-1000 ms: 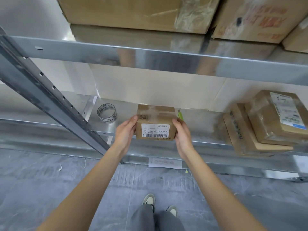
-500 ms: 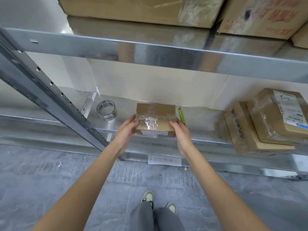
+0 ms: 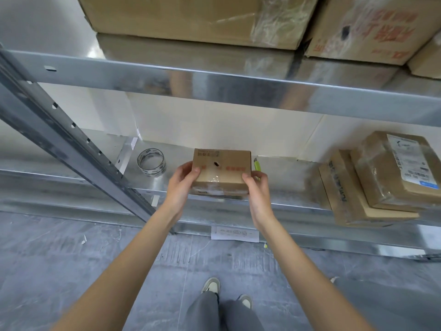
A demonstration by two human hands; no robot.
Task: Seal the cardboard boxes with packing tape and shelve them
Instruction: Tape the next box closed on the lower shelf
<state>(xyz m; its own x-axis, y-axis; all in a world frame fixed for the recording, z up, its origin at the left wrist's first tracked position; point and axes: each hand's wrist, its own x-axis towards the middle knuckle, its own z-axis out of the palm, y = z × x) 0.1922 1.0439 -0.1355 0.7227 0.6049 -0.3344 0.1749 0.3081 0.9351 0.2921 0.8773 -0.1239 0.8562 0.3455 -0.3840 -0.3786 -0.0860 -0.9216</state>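
Small box (image 3: 222, 168): red print, barcode-type marks, illegible. Upper carton (image 3: 372, 27): red characters, unreadable.

Green cutter (image 3: 257, 165) mostly behind box (image 3: 223, 168)

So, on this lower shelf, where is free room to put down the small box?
Bare metal lies between the tape roll and the small box held by left hand and right hand, and between the green cutter and the stacked boxes. The right end is crowded.

Storeroom or warehouse: galvanized metal shelving (image 3: 238, 89) with perforated uprights, taped cardboard cartons (image 3: 191, 17) stacked above, labelled parcels (image 3: 391, 173) lower right, grey concrete floor (image 3: 71, 271).
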